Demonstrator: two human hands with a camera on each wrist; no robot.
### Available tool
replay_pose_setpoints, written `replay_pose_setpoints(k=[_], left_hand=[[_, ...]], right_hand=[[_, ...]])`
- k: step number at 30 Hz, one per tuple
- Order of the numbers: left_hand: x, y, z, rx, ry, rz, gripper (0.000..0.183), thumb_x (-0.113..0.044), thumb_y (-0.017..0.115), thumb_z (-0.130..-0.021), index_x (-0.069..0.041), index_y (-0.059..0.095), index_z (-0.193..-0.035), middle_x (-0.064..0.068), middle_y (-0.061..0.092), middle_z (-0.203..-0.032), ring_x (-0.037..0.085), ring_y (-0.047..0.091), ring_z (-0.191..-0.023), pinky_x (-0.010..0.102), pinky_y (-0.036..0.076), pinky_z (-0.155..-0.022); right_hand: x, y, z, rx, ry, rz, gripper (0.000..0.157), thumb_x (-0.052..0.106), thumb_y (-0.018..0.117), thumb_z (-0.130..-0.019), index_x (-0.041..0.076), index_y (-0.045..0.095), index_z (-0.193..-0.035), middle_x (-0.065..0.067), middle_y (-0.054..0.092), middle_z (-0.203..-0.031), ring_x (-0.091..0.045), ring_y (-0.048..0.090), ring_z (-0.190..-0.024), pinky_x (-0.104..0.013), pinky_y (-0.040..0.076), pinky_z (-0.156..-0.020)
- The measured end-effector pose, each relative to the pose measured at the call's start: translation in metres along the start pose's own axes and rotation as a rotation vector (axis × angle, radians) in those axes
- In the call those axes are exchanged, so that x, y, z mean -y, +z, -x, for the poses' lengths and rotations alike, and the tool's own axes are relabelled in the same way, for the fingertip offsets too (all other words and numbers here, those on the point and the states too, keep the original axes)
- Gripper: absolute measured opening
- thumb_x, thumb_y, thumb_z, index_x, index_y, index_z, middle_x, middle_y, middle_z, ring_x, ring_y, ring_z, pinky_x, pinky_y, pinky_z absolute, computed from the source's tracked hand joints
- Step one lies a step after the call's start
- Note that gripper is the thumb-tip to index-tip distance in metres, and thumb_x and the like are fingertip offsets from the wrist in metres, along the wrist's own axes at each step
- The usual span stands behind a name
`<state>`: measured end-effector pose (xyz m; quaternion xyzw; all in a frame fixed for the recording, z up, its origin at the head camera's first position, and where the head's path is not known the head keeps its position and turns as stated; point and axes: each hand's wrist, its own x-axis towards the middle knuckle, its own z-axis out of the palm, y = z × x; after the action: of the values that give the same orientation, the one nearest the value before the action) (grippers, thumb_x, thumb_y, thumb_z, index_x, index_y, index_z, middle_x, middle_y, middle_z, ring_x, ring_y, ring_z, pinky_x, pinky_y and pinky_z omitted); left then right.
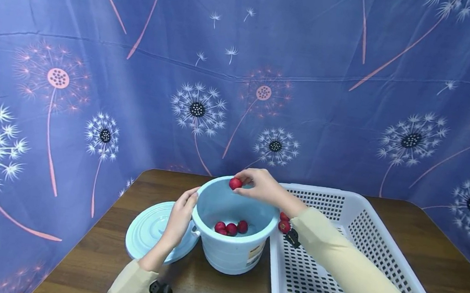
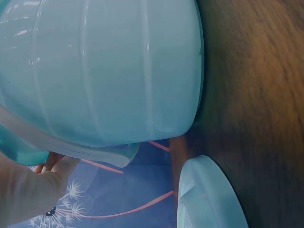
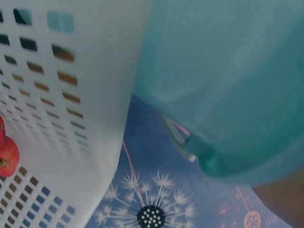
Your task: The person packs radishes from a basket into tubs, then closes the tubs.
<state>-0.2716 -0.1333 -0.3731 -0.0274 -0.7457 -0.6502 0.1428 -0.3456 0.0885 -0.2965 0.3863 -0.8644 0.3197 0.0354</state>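
A light blue bucket (image 1: 230, 254) stands on the table, with several small red apples (image 1: 231, 229) at its bottom. At its left rim my left hand (image 1: 180, 214) holds on; the left wrist view shows part of that hand beside the bucket's pale handle (image 2: 76, 149). Over the bucket's far inside, my right hand (image 1: 258, 185) pinches one red apple (image 1: 235, 183) between thumb and fingers. Most of the right hand is hidden in the right wrist view, behind the bucket wall (image 3: 223, 85).
A round blue lid (image 1: 146, 230) lies left of the bucket. On the right stands a white perforated basket (image 1: 396, 237), with red apples (image 1: 284, 226) near its left wall. Beneath is a wooden table (image 1: 92, 255); a blue dandelion-patterned cloth (image 1: 328, 103) hangs behind.
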Motion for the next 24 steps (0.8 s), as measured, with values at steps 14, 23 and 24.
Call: replay_pose_setpoints(k=[14,23,24], left_hand=[[0.002,0.001,0.0,-0.009,-0.01,-0.007,0.044,-0.033,0.042,-0.1,-0.004,0.049,-0.132,0.016,0.055,-0.13,0.029,0.053,-0.118,0.042,0.046,-0.095],[0.001,0.0,-0.001,-0.011,0.003,-0.016,0.044,-0.032,0.043,-0.099,-0.004,0.049,-0.133,0.016,0.055,-0.13,0.029,0.053,-0.117,0.043,0.046,-0.096],[0.001,0.0,-0.001,-0.01,0.004,-0.016,0.044,-0.032,0.043,-0.1,-0.004,0.049,-0.133,0.016,0.055,-0.13,0.029,0.053,-0.117,0.043,0.045,-0.096]], right_hand=[[-0.001,0.024,-0.014,0.074,-0.032,0.026,0.033,0.019,0.072,-0.082,0.003,0.066,-0.111,-0.006,0.07,-0.095,-0.019,0.067,-0.089,-0.035,0.053,-0.085],[-0.001,0.033,-0.016,0.105,-0.026,0.04,0.031,0.015,0.072,-0.082,0.003,0.066,-0.11,-0.005,0.069,-0.094,-0.017,0.067,-0.088,-0.037,0.053,-0.084],[-0.001,0.033,-0.016,0.11,-0.025,0.045,0.031,0.016,0.072,-0.082,0.004,0.066,-0.11,-0.005,0.069,-0.095,-0.017,0.067,-0.089,-0.037,0.053,-0.084]])
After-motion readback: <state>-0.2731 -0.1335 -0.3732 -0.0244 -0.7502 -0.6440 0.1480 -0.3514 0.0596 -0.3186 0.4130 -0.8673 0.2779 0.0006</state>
